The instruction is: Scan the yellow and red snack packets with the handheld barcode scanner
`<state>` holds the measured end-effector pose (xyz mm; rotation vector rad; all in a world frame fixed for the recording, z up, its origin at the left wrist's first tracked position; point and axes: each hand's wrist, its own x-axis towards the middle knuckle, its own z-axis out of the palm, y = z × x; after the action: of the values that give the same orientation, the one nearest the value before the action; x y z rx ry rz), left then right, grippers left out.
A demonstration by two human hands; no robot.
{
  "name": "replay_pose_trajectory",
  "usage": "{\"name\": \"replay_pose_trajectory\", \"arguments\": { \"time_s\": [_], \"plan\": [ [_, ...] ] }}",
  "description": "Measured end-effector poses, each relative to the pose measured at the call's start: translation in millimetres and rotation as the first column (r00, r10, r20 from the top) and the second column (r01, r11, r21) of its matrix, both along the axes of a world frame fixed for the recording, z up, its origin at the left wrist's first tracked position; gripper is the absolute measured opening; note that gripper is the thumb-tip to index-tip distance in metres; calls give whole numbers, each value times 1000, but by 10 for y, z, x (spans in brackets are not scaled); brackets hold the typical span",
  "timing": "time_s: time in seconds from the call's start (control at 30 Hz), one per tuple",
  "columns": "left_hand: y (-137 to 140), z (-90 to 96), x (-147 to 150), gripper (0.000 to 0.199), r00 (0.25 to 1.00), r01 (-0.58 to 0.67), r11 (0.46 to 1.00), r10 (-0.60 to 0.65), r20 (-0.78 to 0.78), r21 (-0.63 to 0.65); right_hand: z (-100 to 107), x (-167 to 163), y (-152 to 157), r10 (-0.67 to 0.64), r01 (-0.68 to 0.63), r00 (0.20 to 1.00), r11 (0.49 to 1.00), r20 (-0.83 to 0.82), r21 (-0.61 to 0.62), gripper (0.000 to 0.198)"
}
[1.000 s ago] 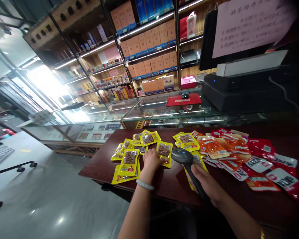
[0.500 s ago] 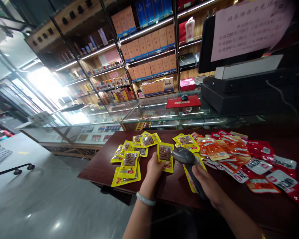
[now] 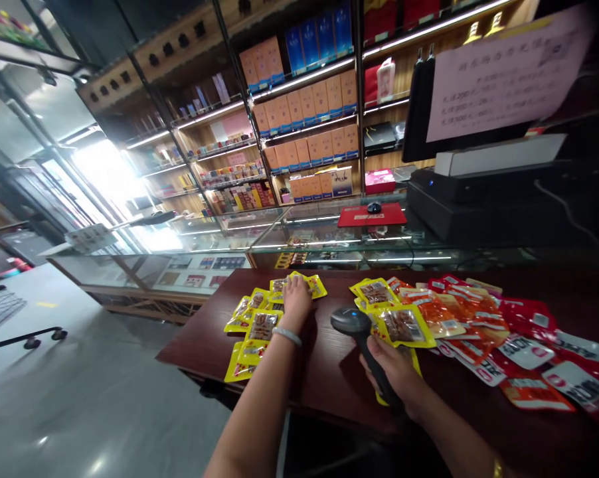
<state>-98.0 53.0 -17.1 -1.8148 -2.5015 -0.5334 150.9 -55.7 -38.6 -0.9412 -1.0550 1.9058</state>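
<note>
My left hand [image 3: 297,297] reaches over the left group of yellow snack packets [image 3: 262,325], fingers apart and touching the packets at the back. A pale bangle circles that wrist. My right hand [image 3: 395,372] is wrapped round the handle of a black barcode scanner [image 3: 353,322], its head pointing left. Just behind the right hand lies a yellow packet [image 3: 402,325] with a clear window showing brown food. More yellow packets [image 3: 376,291] lie beyond it, and part of another is hidden under the right hand.
Orange and red snack packets [image 3: 479,325] overlap on the right of the dark brown table [image 3: 324,358]. Behind stand a glass counter [image 3: 279,229], a red mat [image 3: 352,215] with a mouse [image 3: 374,208], and a monitor bearing a pink paper sign [image 3: 499,79]. A wire cart [image 3: 10,318] stands left.
My left hand has let go of a yellow packet, now lying by the right hand, and has moved back and left onto the left group. The scanner has moved slightly left.
</note>
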Motion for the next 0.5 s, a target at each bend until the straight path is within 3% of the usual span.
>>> {"name": "replay_pose_trajectory", "arguments": {
  "time_s": [0.13, 0.27, 0.4, 0.5],
  "plan": [
    [178, 147, -145, 57, 1000, -18, 996, 20, 21, -82, 109, -224, 208, 49, -49, 999, 998, -15, 48, 61],
    [177, 248, -146, 48, 994, 1, 999, 5, 110, -52, 235, -378, 372, 65, -66, 998, 994, 20, 87, 62],
    [78, 270, -179, 32, 949, 1, 999, -13, 314, 38, 259, -372, 345, 70, -71, 997, 992, 15, 102, 58],
    [-56, 207, -184, 33, 856, -29, 991, -44, 516, 131, 225, -269, 243, 46, -46, 999, 994, 8, 104, 56]
  ]
}}
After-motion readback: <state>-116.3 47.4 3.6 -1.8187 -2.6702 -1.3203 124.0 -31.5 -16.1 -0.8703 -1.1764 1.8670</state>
